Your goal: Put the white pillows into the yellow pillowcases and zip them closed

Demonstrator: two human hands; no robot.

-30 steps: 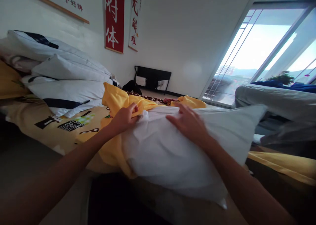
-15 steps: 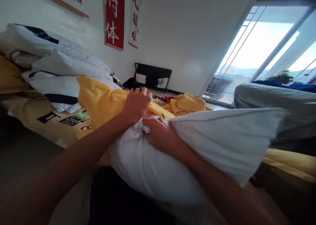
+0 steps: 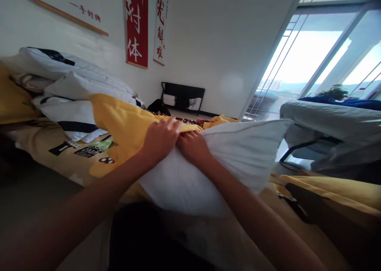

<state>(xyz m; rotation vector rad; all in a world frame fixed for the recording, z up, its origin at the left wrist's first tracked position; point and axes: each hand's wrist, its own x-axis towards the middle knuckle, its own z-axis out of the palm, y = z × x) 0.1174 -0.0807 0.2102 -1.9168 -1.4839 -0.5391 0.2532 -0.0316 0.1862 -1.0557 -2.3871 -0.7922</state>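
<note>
A white pillow (image 3: 235, 160) lies across the bed in front of me, its far corner pointing right. A yellow pillowcase (image 3: 125, 124) covers its left end. My left hand (image 3: 159, 140) grips the edge of the yellow pillowcase at the pillow's top. My right hand (image 3: 193, 148) sits right beside it, fingers closed on the white pillow where the fabric meets. The two hands touch.
Folded white quilts with dark stripes (image 3: 74, 92) are stacked at the left on a yellow printed sheet (image 3: 59, 152). Red and white scrolls (image 3: 137, 25) hang on the wall. A grey bed (image 3: 330, 124) stands right, by a large window (image 3: 312, 60). A black rack (image 3: 183, 96) leans against the far wall.
The pillow has dropped lower and shifted left. Both hands came together at its top edge, and the yellow pillowcase has been drawn further over the left end.
</note>
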